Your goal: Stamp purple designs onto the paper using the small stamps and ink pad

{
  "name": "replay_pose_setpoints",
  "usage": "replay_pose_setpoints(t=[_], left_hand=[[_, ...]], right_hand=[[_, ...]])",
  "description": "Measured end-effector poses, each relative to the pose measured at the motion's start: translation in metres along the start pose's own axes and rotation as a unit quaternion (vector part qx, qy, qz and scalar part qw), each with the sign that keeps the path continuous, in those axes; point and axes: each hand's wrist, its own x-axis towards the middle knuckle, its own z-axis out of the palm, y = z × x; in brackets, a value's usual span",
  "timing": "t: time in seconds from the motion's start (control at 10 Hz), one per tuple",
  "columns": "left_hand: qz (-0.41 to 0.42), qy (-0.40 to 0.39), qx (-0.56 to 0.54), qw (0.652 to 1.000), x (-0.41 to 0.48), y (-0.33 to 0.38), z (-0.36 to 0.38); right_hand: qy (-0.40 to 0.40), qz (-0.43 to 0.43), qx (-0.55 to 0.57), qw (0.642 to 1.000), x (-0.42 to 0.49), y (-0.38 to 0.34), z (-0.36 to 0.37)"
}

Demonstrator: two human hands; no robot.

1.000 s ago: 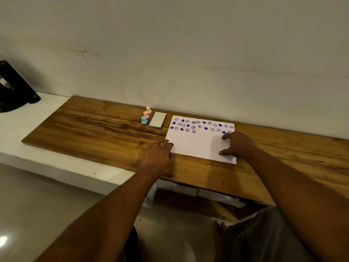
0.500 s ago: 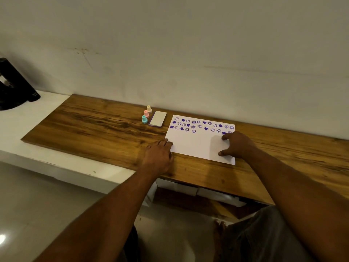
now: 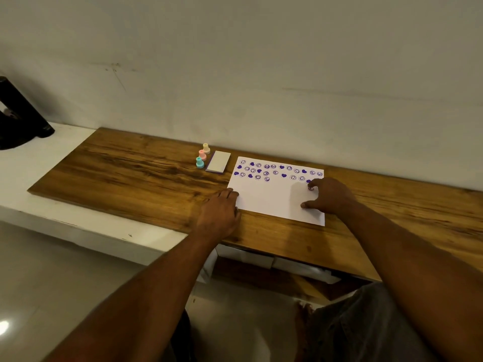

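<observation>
A white sheet of paper [image 3: 271,195] lies on the wooden desk, its far part covered with several purple hearts and smiley prints. My left hand [image 3: 218,214] rests flat at the sheet's near-left corner, fingers touching the edge. My right hand [image 3: 328,195] lies on the sheet's right side with fingers spread, holding nothing. Left of the paper sits the closed ink pad [image 3: 218,162], white lid over a purple base. Beside it stand three small stamps: yellow [image 3: 206,148], pink [image 3: 202,154] and teal [image 3: 200,162].
The wooden desk top [image 3: 125,173] runs along a pale wall. A black object [image 3: 18,118] stands on the white ledge at far left. White boxes sit under the desk, and my lap shows at bottom right.
Both hands stay pressed at the paper; the view has shifted only slightly. Nothing on the desk has moved.
</observation>
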Motion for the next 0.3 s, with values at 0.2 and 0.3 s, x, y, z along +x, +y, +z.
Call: replay_pose_setpoints(t=[0.2,0.3], left_hand=[[0.001,0.041,-0.035,0.999,0.003,0.0,0.0],[-0.011,0.069,-0.06,0.996,0.004,-0.002,0.007]], right_hand=[[0.129,-0.046,0.025,0.99,-0.004,-0.015,-0.009],[0.197,-0.067,0.061,0.976,0.001,-0.025,0.004]])
